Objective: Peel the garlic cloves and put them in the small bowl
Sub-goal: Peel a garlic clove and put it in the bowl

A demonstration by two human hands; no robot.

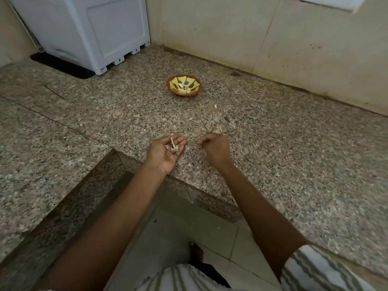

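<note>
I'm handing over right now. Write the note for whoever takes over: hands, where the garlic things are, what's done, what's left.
Left hand: open, palm up, carrying garlic skins and a stem piece.
Right hand: beside it over the counter, fingers curled, blurred; can't tell if it holds anything.
Small bowl: further back on the counter, peeled cloves inside.
Loose clove: on the counter, right of the bowl.
Done: several cloves peeled and in the bowl.
Left: probably put the loose clove in the bowl and discard the skins. No unpeeled cloves visible.
</note>
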